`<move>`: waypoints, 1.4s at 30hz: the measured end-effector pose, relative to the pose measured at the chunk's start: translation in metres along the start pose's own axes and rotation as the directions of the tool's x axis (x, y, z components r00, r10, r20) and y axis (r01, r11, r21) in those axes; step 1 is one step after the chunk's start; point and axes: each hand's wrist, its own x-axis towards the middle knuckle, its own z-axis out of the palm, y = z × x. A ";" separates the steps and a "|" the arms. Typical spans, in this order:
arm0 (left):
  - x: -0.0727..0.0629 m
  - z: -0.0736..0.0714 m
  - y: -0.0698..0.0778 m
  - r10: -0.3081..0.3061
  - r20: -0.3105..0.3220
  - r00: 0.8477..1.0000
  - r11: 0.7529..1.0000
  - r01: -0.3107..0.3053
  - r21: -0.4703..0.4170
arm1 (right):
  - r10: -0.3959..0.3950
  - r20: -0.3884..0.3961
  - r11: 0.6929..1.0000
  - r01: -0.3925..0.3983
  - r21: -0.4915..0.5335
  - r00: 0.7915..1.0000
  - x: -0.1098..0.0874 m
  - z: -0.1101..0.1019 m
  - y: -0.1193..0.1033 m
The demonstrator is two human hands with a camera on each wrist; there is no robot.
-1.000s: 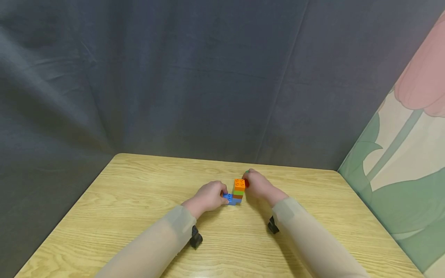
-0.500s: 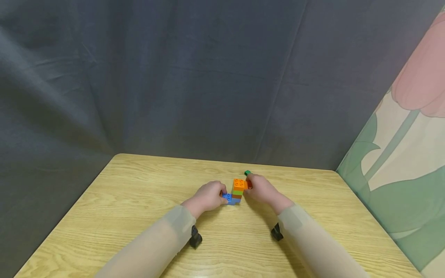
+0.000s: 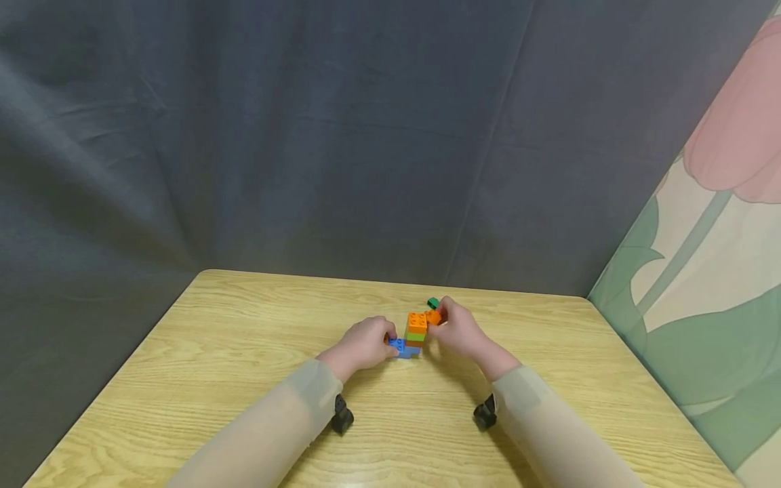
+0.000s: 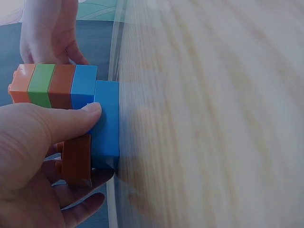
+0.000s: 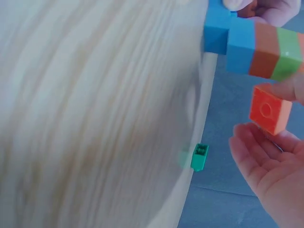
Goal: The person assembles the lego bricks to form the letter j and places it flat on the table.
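Observation:
In the head view my left hand (image 3: 364, 343) grips a blue base brick (image 4: 105, 130) on the table, its thumb pressed along the side. A brown brick (image 4: 77, 160) sits on that base among the left fingers. From the other end rises a small stack: a blue brick (image 4: 84, 86), then brown (image 4: 61, 86), lime green (image 4: 41, 85) and orange (image 3: 417, 321) on top. My right hand (image 3: 462, 333) pinches a separate orange brick (image 5: 267, 110) just right of the stack, off the table. Its hollow underside shows in the right wrist view.
A small dark green brick (image 3: 433, 303) lies on the wooden table (image 3: 262, 312) beyond the right hand. Behind the table hangs a dark grey cloth (image 3: 342, 149). A flower-patterned panel (image 3: 702, 291) stands at the right.
My right hand has shifted, and the orange brick in its fingers now shows clearly beside the stack. The green brick, mostly covered before, is now visible. My left hand stays in place.

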 end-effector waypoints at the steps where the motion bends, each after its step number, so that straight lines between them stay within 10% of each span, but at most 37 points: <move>1: 0.000 0.000 0.000 -0.001 0.000 1.000 1.000 0.001 -0.003 | 0.003 -0.018 1.000 -0.002 0.023 1.000 0.000 -0.001 -0.001; 16: 0.000 -0.001 0.001 -0.004 -0.001 1.000 1.000 0.004 -0.006 | -0.006 -0.179 0.979 0.042 0.198 0.984 -0.007 -0.008 -0.019; 42: -0.001 -0.003 0.003 0.001 -0.004 1.000 1.000 -0.001 0.000 | -0.064 -0.041 0.953 0.074 0.294 0.997 -0.016 -0.003 -0.027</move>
